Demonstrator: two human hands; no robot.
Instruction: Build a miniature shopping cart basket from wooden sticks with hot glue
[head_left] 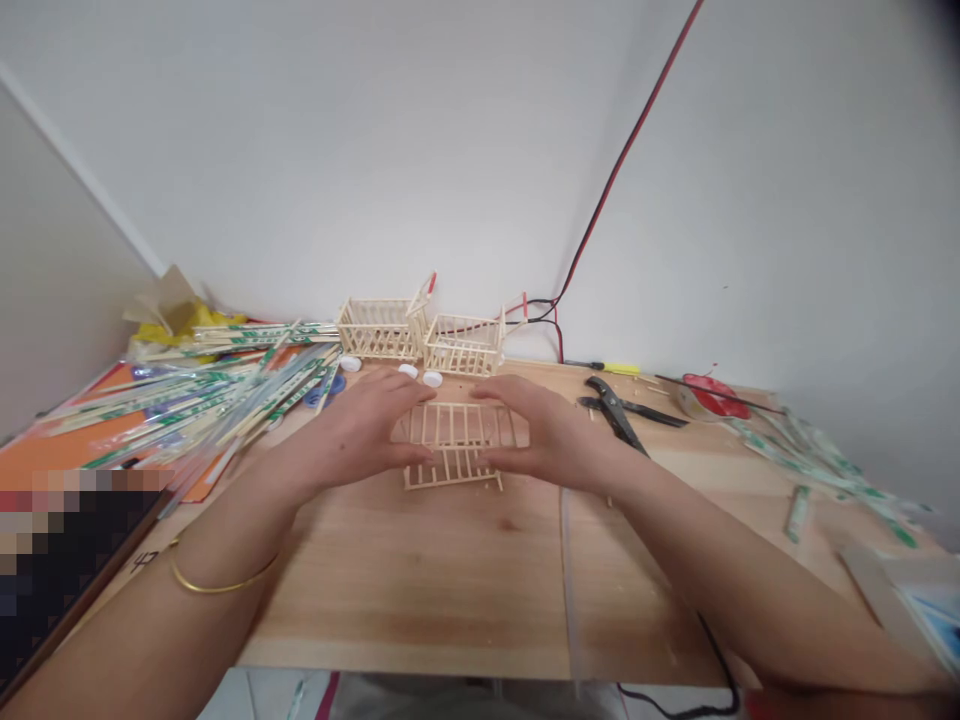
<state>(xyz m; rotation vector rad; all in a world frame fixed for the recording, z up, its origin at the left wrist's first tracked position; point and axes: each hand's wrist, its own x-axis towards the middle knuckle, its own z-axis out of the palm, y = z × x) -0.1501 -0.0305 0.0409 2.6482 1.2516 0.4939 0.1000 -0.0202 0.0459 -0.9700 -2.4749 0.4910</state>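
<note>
A small frame of thin wooden sticks (457,440), built like an open crate, sits on the wooden table (450,580). My left hand (360,430) grips its left side with fingers curled round the sticks. My right hand (544,430) grips the right side in the same way. A gold bangle circles my left wrist. Both hands press inward on the frame.
Two finished stick crates (379,328) (465,345) stand at the back by the wall, with two white caps (420,375) before them. Wrapped chopsticks (217,390) pile at left. Black pliers (615,410), a red tape roll (712,397) and torn wrappers (817,460) lie at right.
</note>
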